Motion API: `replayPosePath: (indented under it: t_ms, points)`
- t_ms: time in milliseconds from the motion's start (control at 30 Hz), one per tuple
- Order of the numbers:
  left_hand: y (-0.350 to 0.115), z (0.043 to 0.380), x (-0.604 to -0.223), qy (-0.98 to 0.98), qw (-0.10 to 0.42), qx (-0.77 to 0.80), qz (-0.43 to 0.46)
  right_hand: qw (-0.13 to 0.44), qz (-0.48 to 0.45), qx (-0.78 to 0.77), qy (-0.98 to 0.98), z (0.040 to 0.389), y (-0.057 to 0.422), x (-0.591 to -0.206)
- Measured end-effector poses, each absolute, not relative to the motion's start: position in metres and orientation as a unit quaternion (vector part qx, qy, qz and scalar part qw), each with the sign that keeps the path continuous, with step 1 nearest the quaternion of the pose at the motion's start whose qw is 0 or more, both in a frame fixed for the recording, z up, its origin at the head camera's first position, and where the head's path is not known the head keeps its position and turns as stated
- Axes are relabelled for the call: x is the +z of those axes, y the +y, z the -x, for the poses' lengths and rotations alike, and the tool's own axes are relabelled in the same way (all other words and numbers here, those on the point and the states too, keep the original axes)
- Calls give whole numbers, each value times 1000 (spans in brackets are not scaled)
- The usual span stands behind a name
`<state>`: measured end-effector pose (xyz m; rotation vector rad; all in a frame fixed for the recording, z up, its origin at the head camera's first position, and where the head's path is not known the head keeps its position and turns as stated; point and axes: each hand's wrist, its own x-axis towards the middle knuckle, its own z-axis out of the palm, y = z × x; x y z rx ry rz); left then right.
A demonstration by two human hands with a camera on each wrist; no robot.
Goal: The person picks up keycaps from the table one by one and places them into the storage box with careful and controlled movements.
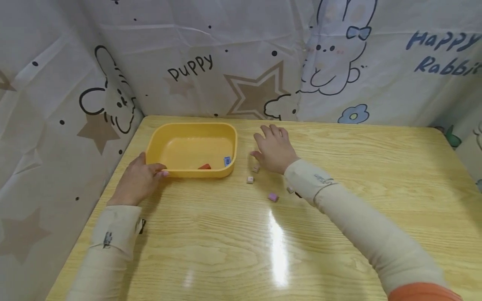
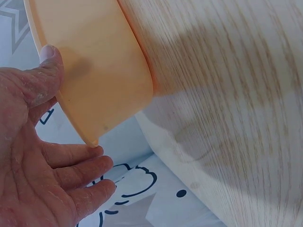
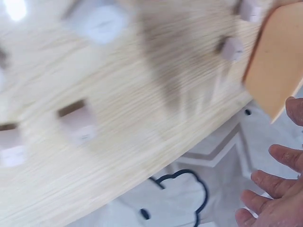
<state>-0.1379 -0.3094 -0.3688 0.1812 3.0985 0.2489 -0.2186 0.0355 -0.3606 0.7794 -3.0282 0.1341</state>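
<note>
A yellow plastic basin [image 1: 194,173] stands at the back left of the table. My left hand [image 1: 137,177] grips its near left corner; in the left wrist view the thumb [image 2: 49,66] lies against the wall and the other fingers reach round the corner. Inside the basin are a red block [image 1: 205,167] and a blue block [image 1: 227,161]. To the basin's right my right hand [image 1: 276,149] hovers over the table with spread fingers, holding nothing. Near it lie a whitish cube [image 1: 250,179], another small cube [image 1: 256,169] and a purple block [image 1: 273,197].
A pale cube [image 1: 290,190] and a dark piece [image 1: 298,195] lie beside the right sleeve, partly covered by it. Blurred blocks [image 3: 78,125] show in the right wrist view. A printed cloth [image 1: 256,54] hangs behind the wooden table [image 1: 211,234].
</note>
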Motion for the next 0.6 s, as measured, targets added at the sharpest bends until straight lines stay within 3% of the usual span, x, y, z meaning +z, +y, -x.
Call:
replayPosePath:
  t_ms: [600]
  points:
    - [-309,139,-370,995,-11,70,-75,-24,-258,44,-965,198,45,-401]
